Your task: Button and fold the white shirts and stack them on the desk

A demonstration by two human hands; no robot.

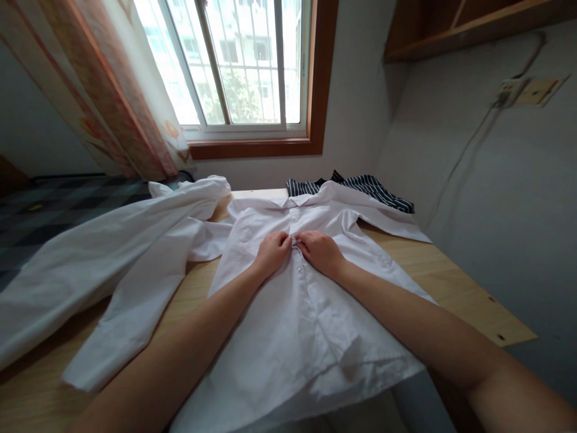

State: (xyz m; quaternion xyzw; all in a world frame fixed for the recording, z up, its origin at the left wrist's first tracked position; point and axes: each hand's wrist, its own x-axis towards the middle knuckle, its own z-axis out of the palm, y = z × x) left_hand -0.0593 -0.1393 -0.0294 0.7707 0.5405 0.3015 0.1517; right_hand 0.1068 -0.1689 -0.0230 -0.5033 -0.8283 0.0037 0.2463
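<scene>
My shirt (261, 313) lies spread on the table (455, 282), collar away from me, its hem reaching over the near edge; my left hand (274, 249) and right hand (321, 249) meet at its button front, the fingers of both pinching the fabric there; the table is pale, grained wood, bare to the right of the shirt; left of the shirt a white garment (117, 234) sprawls, with a dark checked cloth (90, 204) farther left; striped cloth (383, 189) sits at the shirt's far side; beyond the shirt stands a brown-framed window (252, 78), a flowered curtain (135, 102) to its left; right of the shirt, a socket (509, 93) and a shelf (478, 30) are on the wall (505, 210).
</scene>
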